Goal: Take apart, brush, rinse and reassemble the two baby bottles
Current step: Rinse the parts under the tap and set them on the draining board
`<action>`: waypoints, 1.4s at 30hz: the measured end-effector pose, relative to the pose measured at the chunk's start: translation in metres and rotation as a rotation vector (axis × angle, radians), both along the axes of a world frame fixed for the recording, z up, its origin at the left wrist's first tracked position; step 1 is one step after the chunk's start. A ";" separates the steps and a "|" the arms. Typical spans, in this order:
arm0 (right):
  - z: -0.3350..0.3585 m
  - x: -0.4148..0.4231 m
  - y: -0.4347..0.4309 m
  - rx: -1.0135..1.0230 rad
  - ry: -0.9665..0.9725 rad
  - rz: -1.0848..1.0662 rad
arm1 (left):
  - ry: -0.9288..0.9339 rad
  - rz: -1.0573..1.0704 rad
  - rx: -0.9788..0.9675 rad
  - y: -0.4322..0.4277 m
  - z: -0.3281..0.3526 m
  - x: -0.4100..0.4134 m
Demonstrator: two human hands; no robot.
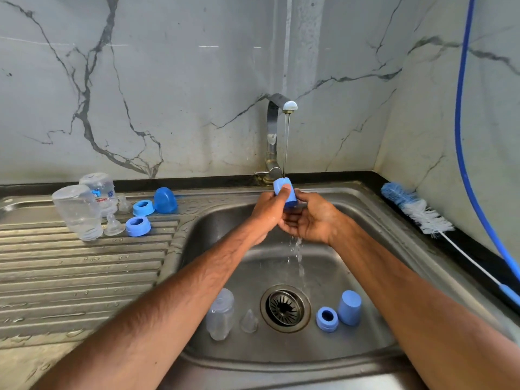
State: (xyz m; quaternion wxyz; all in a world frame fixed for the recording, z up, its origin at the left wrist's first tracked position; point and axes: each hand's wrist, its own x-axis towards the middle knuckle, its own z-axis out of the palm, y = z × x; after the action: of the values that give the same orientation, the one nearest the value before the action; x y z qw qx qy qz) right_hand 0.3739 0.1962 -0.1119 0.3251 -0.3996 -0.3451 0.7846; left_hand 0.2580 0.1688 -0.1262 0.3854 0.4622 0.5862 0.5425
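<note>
My left hand (pixel 268 211) grips a blue bottle cap (pixel 283 190) under the running tap (pixel 289 106), and my right hand (pixel 311 220) cups it from below. Water falls from my hands into the sink (pixel 365 220). On the sink floor lie a clear bottle (pixel 221 313), a clear teat (pixel 249 321), a blue ring (pixel 327 318) and another blue cap (pixel 349 307). On the draining board (pixel 84 271) stand two upturned clear bottles (pixel 78 211), two teats (pixel 114 225), two blue rings (pixel 138 226) and a blue dome cap (pixel 165 200).
A bottle brush (pixel 416 211) with blue and white bristles lies on the black counter edge at the right, its handle running toward me. A blue hose (pixel 461 122) hangs down the right wall. The drain strainer (pixel 285 308) sits in the middle of the sink floor.
</note>
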 end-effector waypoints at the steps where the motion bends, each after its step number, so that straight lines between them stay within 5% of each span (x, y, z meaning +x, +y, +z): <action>1: 0.000 0.000 0.000 -0.002 0.048 -0.042 | 0.008 -0.015 -0.034 0.002 0.003 0.000; 7: -0.009 -0.005 0.000 0.044 0.136 -0.054 | 0.157 0.052 -0.139 0.012 0.008 0.006; 13: 0.003 0.002 0.002 0.110 0.148 -0.178 | 0.170 0.094 0.069 -0.005 -0.001 -0.016; 16: -0.005 -0.008 -0.008 0.236 -0.090 -0.204 | 0.365 0.016 -0.011 -0.021 -0.020 -0.040; 20: -0.015 -0.022 -0.017 0.838 -0.674 -0.226 | 0.618 -0.052 -0.211 -0.020 -0.036 -0.053; 23: -0.009 -0.026 -0.019 1.056 -0.719 -0.299 | 0.561 0.009 -0.228 -0.020 -0.037 -0.059; 37: -0.023 -0.013 -0.004 1.128 -0.814 -0.321 | 0.396 0.058 -0.148 -0.021 -0.034 -0.042; 39: -0.025 -0.014 -0.004 0.841 -0.726 -0.269 | 0.407 0.105 -0.075 -0.015 -0.029 -0.037; 42: -0.017 -0.014 -0.005 0.354 -0.335 -0.235 | 0.379 0.252 -0.048 0.004 -0.016 -0.034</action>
State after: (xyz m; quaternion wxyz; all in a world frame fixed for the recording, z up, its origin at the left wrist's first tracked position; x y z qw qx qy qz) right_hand 0.3604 0.1911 -0.1288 0.4169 -0.4980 -0.4770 0.5921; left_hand 0.2240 0.1724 -0.1419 0.2084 0.4696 0.7138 0.4759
